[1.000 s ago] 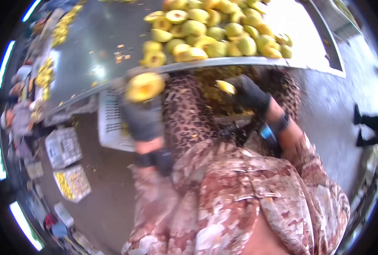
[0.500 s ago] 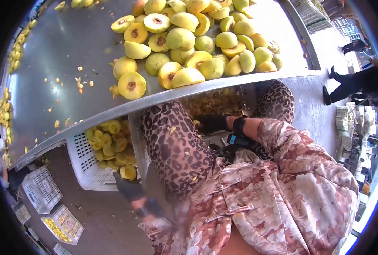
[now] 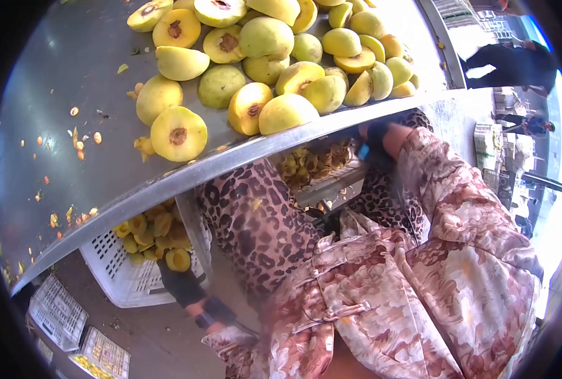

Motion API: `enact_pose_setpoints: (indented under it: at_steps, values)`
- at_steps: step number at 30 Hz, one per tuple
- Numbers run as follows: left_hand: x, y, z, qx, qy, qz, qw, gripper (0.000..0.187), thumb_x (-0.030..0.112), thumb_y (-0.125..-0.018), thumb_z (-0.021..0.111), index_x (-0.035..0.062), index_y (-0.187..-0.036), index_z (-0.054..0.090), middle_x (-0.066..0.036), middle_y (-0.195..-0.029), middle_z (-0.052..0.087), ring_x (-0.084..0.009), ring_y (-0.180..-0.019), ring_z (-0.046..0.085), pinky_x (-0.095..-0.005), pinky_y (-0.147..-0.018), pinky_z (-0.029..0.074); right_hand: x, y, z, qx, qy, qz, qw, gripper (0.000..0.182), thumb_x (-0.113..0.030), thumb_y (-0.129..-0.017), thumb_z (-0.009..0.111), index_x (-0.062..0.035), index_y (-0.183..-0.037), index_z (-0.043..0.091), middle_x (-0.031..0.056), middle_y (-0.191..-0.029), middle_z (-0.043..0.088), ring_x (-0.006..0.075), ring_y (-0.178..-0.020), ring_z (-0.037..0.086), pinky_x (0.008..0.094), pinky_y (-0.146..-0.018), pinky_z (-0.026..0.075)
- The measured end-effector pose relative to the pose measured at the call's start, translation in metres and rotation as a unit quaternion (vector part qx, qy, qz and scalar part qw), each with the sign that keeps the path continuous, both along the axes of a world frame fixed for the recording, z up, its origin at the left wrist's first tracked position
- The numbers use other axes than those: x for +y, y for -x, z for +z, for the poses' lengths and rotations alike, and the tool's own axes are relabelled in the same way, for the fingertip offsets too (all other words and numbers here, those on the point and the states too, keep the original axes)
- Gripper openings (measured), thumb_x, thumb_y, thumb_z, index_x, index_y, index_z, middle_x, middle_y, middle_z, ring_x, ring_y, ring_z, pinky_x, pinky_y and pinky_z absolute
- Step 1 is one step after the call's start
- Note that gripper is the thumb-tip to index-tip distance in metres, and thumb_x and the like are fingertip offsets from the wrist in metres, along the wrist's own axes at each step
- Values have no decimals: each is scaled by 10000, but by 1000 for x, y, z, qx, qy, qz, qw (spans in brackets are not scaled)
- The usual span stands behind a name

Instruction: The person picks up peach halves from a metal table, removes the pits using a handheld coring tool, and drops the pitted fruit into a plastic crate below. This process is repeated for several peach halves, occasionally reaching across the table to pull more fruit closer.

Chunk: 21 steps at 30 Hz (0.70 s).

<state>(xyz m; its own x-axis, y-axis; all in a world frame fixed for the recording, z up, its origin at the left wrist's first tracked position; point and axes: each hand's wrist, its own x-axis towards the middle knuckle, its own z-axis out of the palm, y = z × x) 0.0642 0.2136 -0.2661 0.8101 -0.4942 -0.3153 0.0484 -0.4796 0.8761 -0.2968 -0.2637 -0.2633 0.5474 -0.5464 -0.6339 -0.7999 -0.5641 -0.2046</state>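
My left hand (image 3: 178,282), in a dark glove, is low at the left beside a white slotted crate (image 3: 120,278). It is closed on a yellow fruit half (image 3: 178,259), cut side up, in front of a pile of fruit halves (image 3: 158,230) in the crate. At my right hand (image 3: 365,131) only the wrist area shows, with a dark band; its fingers are hidden beneath the table's edge, so what they hold cannot be seen. Many pale yellow-green fruit halves (image 3: 266,38) lie on the metal table (image 3: 104,164), some showing brown centres.
Beneath the table, between my patterned knees, is a container of yellow pieces (image 3: 309,165). More white crates (image 3: 58,312) stand on the floor at lower left. Small scraps (image 3: 79,144) are scattered on the tabletop. A person in dark clothes (image 3: 515,63) is at upper right.
My right hand has moved up and right from over the lower container to beneath the table edge. My left hand still has the fruit half by the crate. The view has shifted.
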Motion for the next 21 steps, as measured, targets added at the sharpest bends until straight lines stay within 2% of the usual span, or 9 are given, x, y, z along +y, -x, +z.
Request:
enact_pose_setpoints:
  at_steps: [1, 3, 5, 8, 11, 14, 17, 19, 21]
  values:
    - [-17, 8, 24, -22, -68, -13, 997, 379, 181, -1057, 547, 33, -1406, 534, -87, -1273, 618, -195, -1113, 630, -351, -816, 577, 11, 12, -4, 6, -10, 1, 1000, 416, -315, -863, 746, -27, -1154, 674, 191, -1085, 721, 344, -980, 692, 462, -871, 534]
    - [-30, 20, 45, -25, -129, -10, 991, 372, 81, -1020, 561, 65, -1391, 553, -74, -1238, 635, -178, -1064, 640, -332, -706, 579, 38, 39, -11, 16, -32, -7, 999, 410, -313, -861, 747, -27, -1145, 675, 192, -1077, 721, 347, -973, 691, 463, -866, 535]
    - [-35, 26, 48, 19, -114, 19, 993, 397, 1, -980, 561, 95, -1366, 575, -59, -1197, 651, -162, -1016, 646, -311, -614, 559, 38, 32, -14, 17, -38, -4, 999, 404, -312, -860, 748, -26, -1136, 676, 193, -1070, 720, 349, -967, 691, 463, -861, 536]
    - [-33, 27, 45, 112, -84, 71, 988, 352, 22, -984, 569, 94, -1328, 592, -56, -1191, 649, -167, -1017, 637, -325, -615, 549, -8, -14, -13, 11, -4, -1, 1000, 395, -310, -857, 749, -25, -1122, 678, 193, -1059, 720, 353, -958, 691, 464, -853, 537]
    - [7, 16, -1, 43, -82, -10, 996, 347, 40, -987, 575, 102, -1329, 587, -50, -1228, 637, -173, -1033, 632, -326, -690, 552, -47, -62, 2, 3, 27, -7, 1000, 387, -307, -855, 750, -24, -1108, 680, 194, -1049, 719, 356, -949, 690, 464, -845, 538]
    - [-39, 24, 50, 234, -70, 160, 956, 339, 68, -997, 581, 56, -1335, 578, -72, -1264, 636, -194, -1068, 630, -336, -817, 549, -28, -57, 1, -7, 14, 0, 1000, 378, -305, -852, 751, -23, -1095, 682, 195, -1038, 718, 360, -940, 690, 465, -837, 539]
    - [-37, 26, 39, 268, 12, 191, 944, 361, 78, -990, 600, 2, -1341, 559, -111, -1248, 656, -223, -1076, 637, -336, -906, 525, 42, -39, -24, -42, -57, 16, 997, 370, -303, -850, 753, -22, -1081, 683, 196, -1027, 718, 364, -930, 690, 466, -830, 541]
    - [-8, 20, -10, 127, -13, 51, 990, 369, 83, -985, 607, -20, -1336, 554, -136, -1231, 665, -241, -1075, 643, -352, -905, 526, 77, -51, -50, -80, -81, 22, 993, 364, -301, -848, 753, -21, -1072, 685, 196, -1020, 718, 366, -924, 689, 466, -824, 541]
    - [2, 17, -26, 10, -47, -49, 998, 371, 85, -981, 613, -31, -1329, 554, -151, -1216, 673, -253, -1070, 648, -360, -905, 526, 74, -64, -58, -95, -75, 19, 992, 359, -300, -847, 754, -21, -1062, 686, 197, -1013, 717, 368, -918, 689, 466, -819, 542]
